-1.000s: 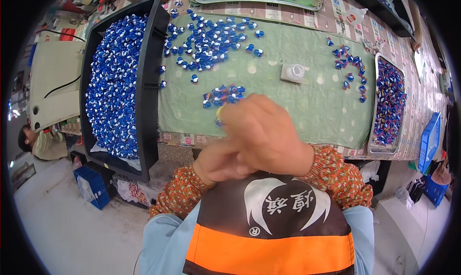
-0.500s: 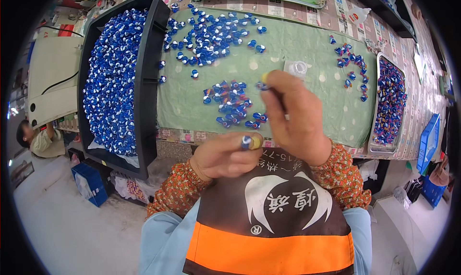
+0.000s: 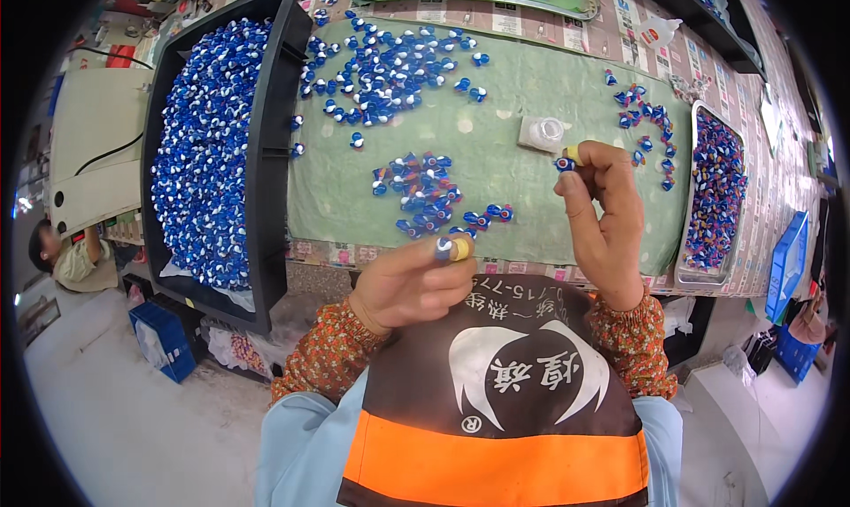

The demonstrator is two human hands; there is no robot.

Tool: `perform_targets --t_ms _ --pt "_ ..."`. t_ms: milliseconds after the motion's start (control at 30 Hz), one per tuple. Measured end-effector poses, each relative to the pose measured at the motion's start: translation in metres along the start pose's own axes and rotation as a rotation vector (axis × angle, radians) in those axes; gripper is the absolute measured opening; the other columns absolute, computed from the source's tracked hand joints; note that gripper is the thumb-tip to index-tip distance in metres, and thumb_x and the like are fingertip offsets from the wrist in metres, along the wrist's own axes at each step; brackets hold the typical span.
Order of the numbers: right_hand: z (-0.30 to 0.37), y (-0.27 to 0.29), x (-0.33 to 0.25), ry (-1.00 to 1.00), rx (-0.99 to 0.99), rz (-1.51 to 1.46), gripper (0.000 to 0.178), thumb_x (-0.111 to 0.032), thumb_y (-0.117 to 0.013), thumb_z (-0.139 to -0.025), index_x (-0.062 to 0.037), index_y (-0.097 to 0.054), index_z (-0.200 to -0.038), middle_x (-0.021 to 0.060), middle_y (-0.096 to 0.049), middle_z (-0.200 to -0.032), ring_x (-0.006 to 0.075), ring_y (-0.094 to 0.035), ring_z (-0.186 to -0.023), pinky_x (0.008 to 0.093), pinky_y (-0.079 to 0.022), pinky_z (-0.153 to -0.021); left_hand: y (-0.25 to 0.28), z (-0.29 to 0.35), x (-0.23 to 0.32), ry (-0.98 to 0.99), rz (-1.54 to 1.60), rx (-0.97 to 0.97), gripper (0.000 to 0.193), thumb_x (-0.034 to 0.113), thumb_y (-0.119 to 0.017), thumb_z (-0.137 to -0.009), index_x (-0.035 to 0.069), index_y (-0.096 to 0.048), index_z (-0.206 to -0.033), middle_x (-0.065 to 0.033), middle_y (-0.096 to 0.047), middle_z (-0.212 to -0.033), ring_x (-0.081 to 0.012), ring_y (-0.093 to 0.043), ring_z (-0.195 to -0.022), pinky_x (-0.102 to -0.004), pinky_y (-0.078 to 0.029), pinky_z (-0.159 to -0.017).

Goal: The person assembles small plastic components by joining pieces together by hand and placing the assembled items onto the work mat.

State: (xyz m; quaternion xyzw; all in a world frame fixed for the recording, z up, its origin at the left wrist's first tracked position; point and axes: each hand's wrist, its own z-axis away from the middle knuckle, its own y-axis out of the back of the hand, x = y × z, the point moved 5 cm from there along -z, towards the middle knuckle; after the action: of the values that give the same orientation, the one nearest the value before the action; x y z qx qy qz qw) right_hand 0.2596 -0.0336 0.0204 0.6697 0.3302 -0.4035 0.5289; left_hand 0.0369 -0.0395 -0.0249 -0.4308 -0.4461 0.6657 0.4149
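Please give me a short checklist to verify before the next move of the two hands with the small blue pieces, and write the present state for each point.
1. Left hand pinches a small blue piece at its fingertips: ok.
2. Right hand holds another blue piece above the green mat: ok.
3. Loose pile of blue pieces lies on the mat in front of the hands: ok.
4. Black tray at the left is full of pieces: ok.
5. Whether the held pieces are correctly assembled: cannot tell, too small.
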Motion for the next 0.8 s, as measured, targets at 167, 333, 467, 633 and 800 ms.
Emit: perform_targets --t_ms 167,333,467,633,800 --pt "-0.014 0.016 0.010 0.018 0.049 0.110 0.022 0.003 -0.060 -0.100 0.0023 -0.056 -0.122 0.0068 -0.063 -0.095 0.0119 -0.063 -0.082 0.0271 -0.052 -0.074 -0.005 0.001 0.020 -0.230 -0.465 0.161 0.022 0.023 -0.060 -0.106 0.005 -0.049 -0.113 -0.0049 -0.053 -0.088 -0.0128 -0.055 -0.077 -0.0195 -0.041 -0.046" --pt "-0.027 0.017 0.009 0.208 0.036 0.358 0.020 0.002 -0.061 -0.099 0.0011 -0.058 -0.119 0.0128 -0.065 -0.094 0.0198 -0.065 -0.079 0.0313 -0.052 -0.072 -0.013 0.005 0.039 -0.397 -0.752 0.276 0.020 0.021 -0.061 -0.105 0.007 -0.050 -0.114 -0.0061 -0.059 -0.093 -0.0095 -0.056 -0.076 -0.0195 -0.045 -0.051" --pt "-0.036 0.005 0.003 0.284 -0.066 0.583 0.020 0.000 -0.061 -0.096 -0.0013 -0.058 -0.116 0.0173 -0.066 -0.096 0.0345 -0.066 -0.084 0.0430 -0.052 -0.070 -0.015 0.006 0.045 -0.469 -0.944 0.353 0.017 0.019 -0.060 -0.106 0.007 -0.051 -0.114 -0.0055 -0.061 -0.097 -0.0084 -0.058 -0.079 -0.0208 -0.049 -0.055" --pt "-0.040 -0.004 0.001 0.328 -0.121 0.720 0.022 0.000 -0.060 -0.092 -0.0029 -0.056 -0.112 0.0150 -0.063 -0.095 0.0353 -0.064 -0.090 0.0472 -0.052 -0.069 -0.015 0.003 0.044 -0.497 -0.987 0.342 0.012 0.012 -0.059 -0.105 0.010 -0.051 -0.114 -0.0006 -0.060 -0.101 -0.0036 -0.057 -0.081 -0.0199 -0.049 -0.060" --pt "-0.042 -0.008 0.003 0.307 -0.159 0.796 0.022 0.000 -0.061 -0.090 -0.0038 -0.056 -0.111 0.0137 -0.060 -0.092 0.0349 -0.063 -0.088 0.0467 -0.052 -0.069 -0.015 0.000 0.043 -0.513 -1.054 0.375 0.014 0.013 -0.058 -0.106 0.005 -0.051 -0.115 -0.0047 -0.062 -0.099 -0.0072 -0.058 -0.082 -0.0225 -0.053 -0.060"
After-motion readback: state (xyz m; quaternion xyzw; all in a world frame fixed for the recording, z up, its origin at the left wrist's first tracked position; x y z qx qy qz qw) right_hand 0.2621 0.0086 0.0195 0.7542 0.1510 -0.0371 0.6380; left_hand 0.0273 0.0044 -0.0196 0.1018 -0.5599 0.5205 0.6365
